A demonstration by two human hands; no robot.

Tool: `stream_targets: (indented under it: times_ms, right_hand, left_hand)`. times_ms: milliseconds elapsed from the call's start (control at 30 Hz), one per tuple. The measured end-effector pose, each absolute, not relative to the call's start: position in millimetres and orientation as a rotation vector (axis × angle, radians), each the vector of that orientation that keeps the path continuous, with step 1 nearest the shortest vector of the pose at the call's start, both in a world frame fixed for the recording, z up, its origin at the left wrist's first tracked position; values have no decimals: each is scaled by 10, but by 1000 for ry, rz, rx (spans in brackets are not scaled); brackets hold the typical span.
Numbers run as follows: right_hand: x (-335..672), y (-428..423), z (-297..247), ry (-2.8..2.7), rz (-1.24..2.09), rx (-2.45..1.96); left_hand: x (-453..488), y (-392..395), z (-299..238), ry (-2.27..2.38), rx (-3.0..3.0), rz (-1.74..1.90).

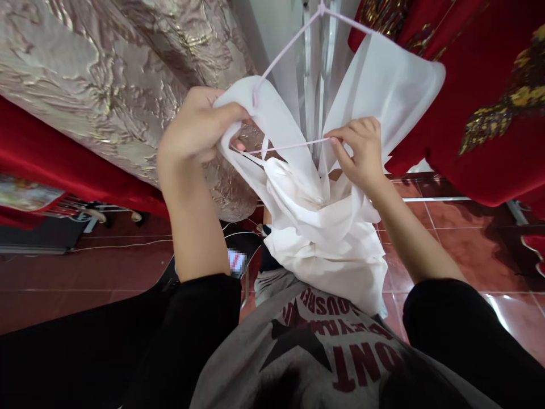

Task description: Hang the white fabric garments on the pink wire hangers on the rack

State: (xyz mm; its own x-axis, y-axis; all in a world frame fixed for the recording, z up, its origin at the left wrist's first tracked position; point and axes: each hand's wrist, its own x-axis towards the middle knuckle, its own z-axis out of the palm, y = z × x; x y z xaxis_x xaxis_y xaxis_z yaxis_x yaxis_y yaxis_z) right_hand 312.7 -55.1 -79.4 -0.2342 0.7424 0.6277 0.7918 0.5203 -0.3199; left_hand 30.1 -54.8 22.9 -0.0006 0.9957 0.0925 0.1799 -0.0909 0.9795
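Note:
A white garment (332, 244) of thin fabric gathers in front of me and drapes down toward my lap. Its raised white parts hang from a thin pink hanger (289, 51), whose top shows at the upper middle. At the left, my left hand (200, 125) is closed on the garment's edge, the thumb over the fabric and some fingertips showing through the opening. My right hand (360, 150) pinches a thin pink bar (293, 146) that runs across the opening, apparently the hanger's lower part. The far end of this bar is hidden near my left hand.
Beige crinkled fabric (128, 102) hangs at the left, close to my left hand. Red cloth with gold sequins (489, 102) hangs at the right. Metal poles (307, 62) stand behind the hanger. Below are red floor tiles (468, 250) and a white cable (123, 246).

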Motion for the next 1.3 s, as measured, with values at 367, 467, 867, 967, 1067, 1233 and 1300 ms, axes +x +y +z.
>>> stream_targets:
  times_ms: [367, 467, 867, 967, 1067, 1233, 1300]
  right_hand:
    - [3085, -585, -843, -1957, -63, -1231]
    - [3064, -585, -865, -1949, -38, -1220]
    - [2787, -820, -820, -1882, -54, -1155]
    - [2862, -818, -818, -1543, -233, -1127]
    - [3052, -680, -834, -1293, -252, -1197]
    - [3341, -389, -772, -1311, -265, -1301]
    - [3414, -305, -772, -1222, -427, -1279]
  left_hand:
    - [-76, -553, -257, 686, 427, 1632]
    - [16, -634, -748, 785, 558, 1751]
    - [1172, -1085, -704, 600, 597, 1704]
    - [1190, -1071, -695, 532, 572, 1717]
    - [1177, -1067, -711, 602, 581, 1698]
    - [1224, -1080, -728, 582, 597, 1701]
    - [1244, -1079, -743, 532, 612, 1691]
